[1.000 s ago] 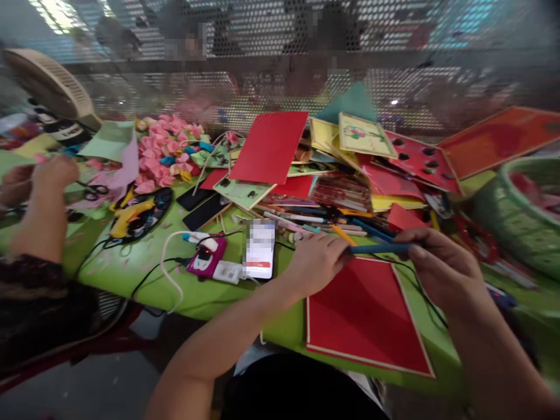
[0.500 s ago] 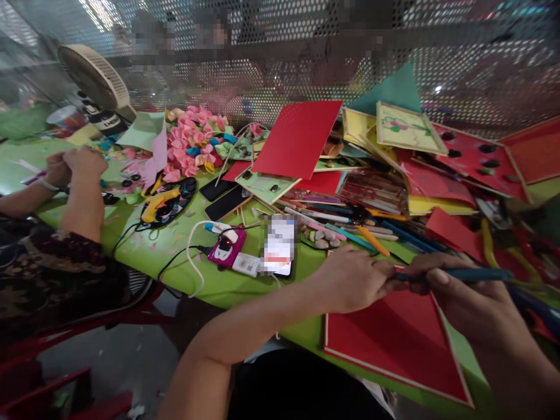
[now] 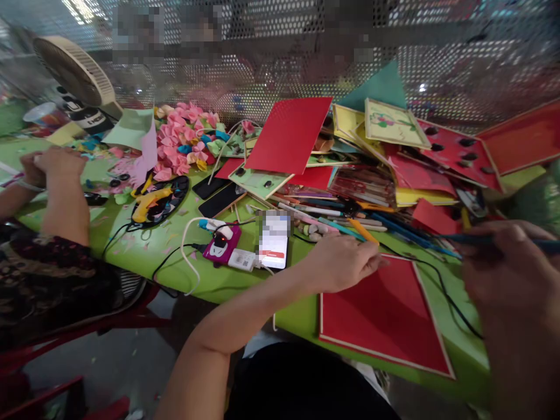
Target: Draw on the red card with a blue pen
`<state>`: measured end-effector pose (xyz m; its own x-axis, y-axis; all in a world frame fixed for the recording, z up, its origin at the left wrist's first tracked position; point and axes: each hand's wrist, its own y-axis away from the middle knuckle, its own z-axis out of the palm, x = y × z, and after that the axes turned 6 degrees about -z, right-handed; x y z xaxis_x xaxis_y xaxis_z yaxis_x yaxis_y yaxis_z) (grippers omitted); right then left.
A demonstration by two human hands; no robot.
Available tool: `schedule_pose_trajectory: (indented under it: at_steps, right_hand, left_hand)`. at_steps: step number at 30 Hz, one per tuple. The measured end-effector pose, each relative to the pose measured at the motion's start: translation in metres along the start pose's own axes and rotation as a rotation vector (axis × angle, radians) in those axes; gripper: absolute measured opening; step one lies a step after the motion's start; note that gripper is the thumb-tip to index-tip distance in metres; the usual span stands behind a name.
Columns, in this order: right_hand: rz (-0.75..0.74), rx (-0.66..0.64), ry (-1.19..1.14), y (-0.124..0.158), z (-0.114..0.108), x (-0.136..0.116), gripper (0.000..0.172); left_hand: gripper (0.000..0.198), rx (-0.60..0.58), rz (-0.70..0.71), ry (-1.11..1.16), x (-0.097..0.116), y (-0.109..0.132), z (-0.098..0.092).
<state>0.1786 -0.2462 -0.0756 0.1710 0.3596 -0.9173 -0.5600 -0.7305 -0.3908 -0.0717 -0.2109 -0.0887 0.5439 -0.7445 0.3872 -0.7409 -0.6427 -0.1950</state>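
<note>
My left hand (image 3: 343,262) is over the far left corner of a red board with a pale wooden edge (image 3: 385,318). Its fingertips are pinched together; whatever they hold, if anything, is hidden. At the right side my right hand (image 3: 514,274), blurred by motion, grips a dark blue pen (image 3: 545,245) lying nearly level. The red board rests flat on the green table (image 3: 297,312), below and between my hands. A phone with a lit screen (image 3: 273,239) lies left of my left hand, by a purple power adapter (image 3: 223,245) with white plugs.
Beyond my hands lie pens and markers (image 3: 332,224), a raised red sheet (image 3: 289,134) and a framed flower picture (image 3: 396,123). Pink paper flowers (image 3: 184,137), a yellow glue gun (image 3: 151,204) and a fan (image 3: 74,70) stand leftward. A co-worker's hands (image 3: 59,169) are at far left. A black cable (image 3: 450,297) crosses the right.
My hands have parted. The right hand moved right and slightly up with the pen; the left stays near the board's corner. The view has shifted a little to the right.
</note>
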Motion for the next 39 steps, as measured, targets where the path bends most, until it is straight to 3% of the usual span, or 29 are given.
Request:
schedule_pose_trajectory:
  at_steps: [6,9,12,19,25,30,35,39]
  right_hand:
    - [-0.026,-0.062,0.08,0.002,-0.002,0.017,0.017]
    - [-0.053,-0.007,0.039,-0.007,-0.007,0.022,0.017]
    - [-0.082,0.015,0.011,-0.012,-0.011,0.025,0.016]
    - [-0.122,-0.032,0.061,-0.008,-0.012,0.022,0.015]
    - [-0.104,-0.075,-0.007,-0.009,-0.01,0.021,0.015]
    - [0.068,-0.163,-0.119,-0.006,-0.006,0.006,0.023]
    - [0.26,-0.315,-0.133,0.031,0.007,-0.019,0.015]
    - [0.348,-0.459,-0.075,0.069,0.015,-0.008,0.009]
  left_hand:
    - [0.034,0.011,-0.002,0.08,-0.001,0.015,-0.021]
    - [0.034,-0.095,0.016,0.049,-0.001,0.036,-0.034]
    - [0.032,-0.173,0.035,0.072,0.001,0.064,-0.036]
    - [0.024,-0.174,-0.096,0.11,0.01,0.113,0.003]
    - [0.025,-0.073,-0.139,0.146,0.027,0.121,0.03]
    - [0.023,0.007,-0.177,0.158,0.035,0.125,0.044]
    - [0.023,0.075,-0.209,0.162,0.036,0.128,0.055]
    - [0.023,0.106,-0.235,0.187,0.036,0.129,0.057]
